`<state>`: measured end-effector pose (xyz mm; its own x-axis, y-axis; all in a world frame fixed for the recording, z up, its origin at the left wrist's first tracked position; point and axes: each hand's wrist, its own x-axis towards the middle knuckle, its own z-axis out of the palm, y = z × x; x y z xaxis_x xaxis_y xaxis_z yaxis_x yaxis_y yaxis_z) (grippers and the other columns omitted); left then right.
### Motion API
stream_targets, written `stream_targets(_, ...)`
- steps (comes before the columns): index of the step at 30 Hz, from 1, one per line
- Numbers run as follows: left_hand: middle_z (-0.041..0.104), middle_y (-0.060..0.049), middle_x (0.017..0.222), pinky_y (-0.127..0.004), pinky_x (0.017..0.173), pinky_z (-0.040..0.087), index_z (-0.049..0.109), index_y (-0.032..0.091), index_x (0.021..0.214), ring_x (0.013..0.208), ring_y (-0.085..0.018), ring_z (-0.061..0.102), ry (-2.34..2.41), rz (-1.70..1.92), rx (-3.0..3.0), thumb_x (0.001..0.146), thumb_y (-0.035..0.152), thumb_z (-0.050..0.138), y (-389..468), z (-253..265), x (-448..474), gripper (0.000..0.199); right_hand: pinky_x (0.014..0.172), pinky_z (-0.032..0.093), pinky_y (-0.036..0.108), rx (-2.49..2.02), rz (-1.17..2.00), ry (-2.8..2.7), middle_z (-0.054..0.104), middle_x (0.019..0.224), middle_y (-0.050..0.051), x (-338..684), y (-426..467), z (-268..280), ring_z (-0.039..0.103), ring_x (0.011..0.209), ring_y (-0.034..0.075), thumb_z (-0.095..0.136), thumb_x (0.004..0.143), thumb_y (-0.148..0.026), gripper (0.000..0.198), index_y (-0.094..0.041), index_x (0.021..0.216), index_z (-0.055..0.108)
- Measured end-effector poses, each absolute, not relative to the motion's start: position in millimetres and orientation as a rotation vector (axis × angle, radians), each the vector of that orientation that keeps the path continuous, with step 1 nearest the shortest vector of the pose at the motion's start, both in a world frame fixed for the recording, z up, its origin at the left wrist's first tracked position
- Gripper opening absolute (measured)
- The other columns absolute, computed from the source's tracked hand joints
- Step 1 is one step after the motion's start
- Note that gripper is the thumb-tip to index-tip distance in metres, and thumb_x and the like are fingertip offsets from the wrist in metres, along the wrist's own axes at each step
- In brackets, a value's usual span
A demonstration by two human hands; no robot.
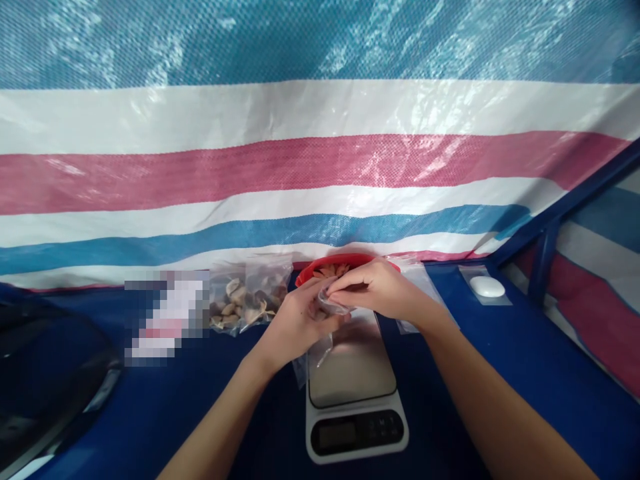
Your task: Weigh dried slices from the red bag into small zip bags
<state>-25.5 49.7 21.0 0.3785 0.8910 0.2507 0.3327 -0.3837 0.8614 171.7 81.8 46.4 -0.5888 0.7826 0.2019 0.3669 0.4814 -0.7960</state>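
Observation:
My left hand [303, 317] is closed around a clear plastic bag [321, 348], whose lower end hangs over the kitchen scale [353, 373]. At the bag's mouth, my right hand [377, 288] has its fingers pinched together; whether they grip the bag's edge or something small is hidden. Both hands are above the scale's metal plate. Just behind them stands a red bowl [367, 259] with brownish dried pieces [330, 271] in it. The scale's display looks dark.
Clear bags of dried brown pieces [245, 300] lie left of my hands. Flat clear bags [430, 287] are on the right, and a white oval object [487, 287] rests on another small bag. A dark glossy object [50, 380] occupies the left. Striped sheeting [280, 173] hangs behind the blue table [210, 400].

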Motion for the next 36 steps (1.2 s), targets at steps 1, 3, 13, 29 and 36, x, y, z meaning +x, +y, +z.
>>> stream_targets(1, 0.071, -0.008, 0.109, -0.034, 0.083, 0.055, 0.069, 0.02, 0.122, 0.093, -0.021, 0.067, 1.047, 0.97, 1.901, 0.081, 0.027, 0.077, 49.7, 21.4, -25.6, 0.042, 0.07, 0.053, 0.025, -0.94, 0.946, -2.19, 0.08, 0.088, 0.001, 170.0, 81.4, 46.7, 0.071, 0.078, 0.016, 0.067, 0.09, -0.025, 0.016, -0.022, 0.09, 0.083)
stream_targets(3, 0.071, -0.008, 0.11, -0.035, 0.088, 0.054, 0.068, 0.019, 0.122, 0.098, -0.022, 0.067, 1.037, 0.982, 1.899, 0.08, 0.025, 0.077, 50.1, 21.8, -26.2, 0.043, 0.07, 0.052, 0.024, -0.911, 0.903, -2.219, 0.079, 0.087, 0.0, 166.9, 80.6, 47.7, 0.069, 0.076, 0.015, 0.067, 0.09, -0.023, 0.016, -0.022, 0.089, 0.082)
stream_targets(13, 0.072, -0.01, 0.123, -0.045, 0.101, 0.052, 0.07, 0.019, 0.119, 0.112, -0.029, 0.067, 1.067, 1.005, 1.895, 0.078, 0.026, 0.078, 53.4, 21.5, -33.7, 0.042, 0.076, 0.057, 0.027, -0.812, 1.152, -2.103, 0.08, 0.098, 0.002, 173.0, 83.0, 47.6, 0.073, 0.085, 0.018, 0.072, 0.087, -0.028, 0.019, -0.023, 0.104, 0.081)
stream_targets(29, 0.08, -0.008, 0.099, -0.036, 0.081, 0.061, 0.074, 0.017, 0.112, 0.087, -0.025, 0.075, 1.167, 0.922, 1.613, 0.08, 0.045, 0.078, 42.4, 60.9, -58.6, 0.043, 0.091, 0.054, 0.031, -1.165, 0.83, -2.302, 0.08, 0.108, 0.001, 204.5, 111.5, 25.7, 0.074, 0.097, 0.022, 0.065, 0.089, -0.022, 0.023, -0.026, 0.104, 0.081)
stream_targets(36, 0.077, -0.01, 0.115, -0.036, 0.08, 0.061, 0.073, 0.018, 0.12, 0.09, -0.027, 0.075, 1.324, 0.854, 1.612, 0.076, 0.051, 0.081, 42.0, 62.0, -73.9, 0.056, 0.092, 0.052, 0.032, -1.068, 0.789, -2.399, 0.08, 0.108, 0.0, 164.9, 99.7, 14.9, 0.073, 0.098, 0.022, 0.065, 0.09, -0.019, 0.024, -0.027, 0.106, 0.081)
